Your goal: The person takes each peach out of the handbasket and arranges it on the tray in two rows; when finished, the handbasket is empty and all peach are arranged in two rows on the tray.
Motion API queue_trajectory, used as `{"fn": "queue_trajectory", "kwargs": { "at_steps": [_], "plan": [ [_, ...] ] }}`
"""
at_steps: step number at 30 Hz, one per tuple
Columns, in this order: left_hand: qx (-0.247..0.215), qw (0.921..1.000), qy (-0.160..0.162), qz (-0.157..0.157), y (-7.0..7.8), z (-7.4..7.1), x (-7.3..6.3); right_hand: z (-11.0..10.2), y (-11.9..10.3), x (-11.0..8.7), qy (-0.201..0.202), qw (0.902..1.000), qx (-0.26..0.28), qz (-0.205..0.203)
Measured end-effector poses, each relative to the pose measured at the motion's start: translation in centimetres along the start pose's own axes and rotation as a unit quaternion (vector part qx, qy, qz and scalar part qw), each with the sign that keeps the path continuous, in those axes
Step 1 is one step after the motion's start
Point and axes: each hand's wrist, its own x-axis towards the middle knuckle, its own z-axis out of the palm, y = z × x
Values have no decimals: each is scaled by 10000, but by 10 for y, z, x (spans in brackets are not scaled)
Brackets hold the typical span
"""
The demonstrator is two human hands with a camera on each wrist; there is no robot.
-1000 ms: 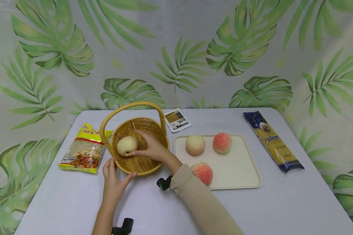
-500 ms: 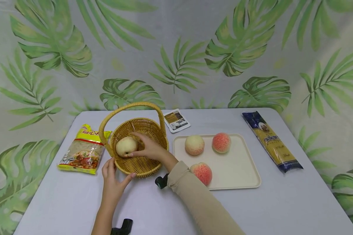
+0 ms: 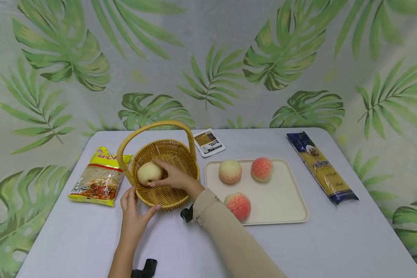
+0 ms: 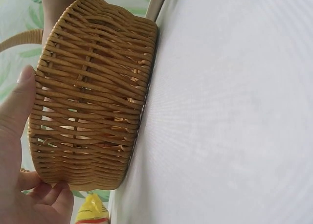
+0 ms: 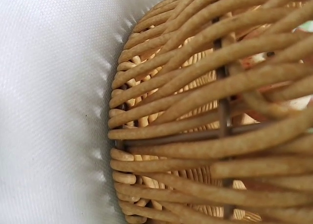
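Note:
A pale peach lies at the left inside a woven wicker basket with a tall arched handle. My right hand reaches in over the basket's right rim, thumb and fingers around the peach's right side. At the basket's front left, my left hand holds the basket by its rim, thumb and fingers spread apart. The left wrist view shows the thumb on the rim and the other fingertips curled against the wicker side. In the right wrist view the wicker wall hides the right hand.
A cream tray on the right bears a pale peach and two red-speckled peaches. Left of the basket lies a yellow food bag. A small white packet is behind, and a pasta pack lies far right.
My right hand has shifted slightly left inside the basket, its fingers now closer round the peach. The left hand and the basket have stayed in place.

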Motion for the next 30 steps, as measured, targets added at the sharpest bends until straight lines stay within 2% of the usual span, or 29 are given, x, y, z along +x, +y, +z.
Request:
{"fn": "queue_trajectory", "kwargs": {
  "at_steps": [6, 15, 19, 25, 30],
  "plan": [
    [30, 10000, -30, -12, -1, 0, 0, 1, -1, 1, 44, 9995, 219, 219],
    [74, 9999, -27, -62, 0, 0, -1, 3, -5, 0, 278, 9980, -199, 529],
    [77, 9999, -30, -103, 0, 0, 0, 6, -4, 1, 388, 9980, -63, 500],
    [71, 9999, -20, -88, 2, 0, -1, 8, -4, 3, 373, 9974, 467, 405],
    [101, 9999, -27, -92, 3, -1, -1, 9, -6, 3, 329, 9982, 269, 433]
  ]
}}
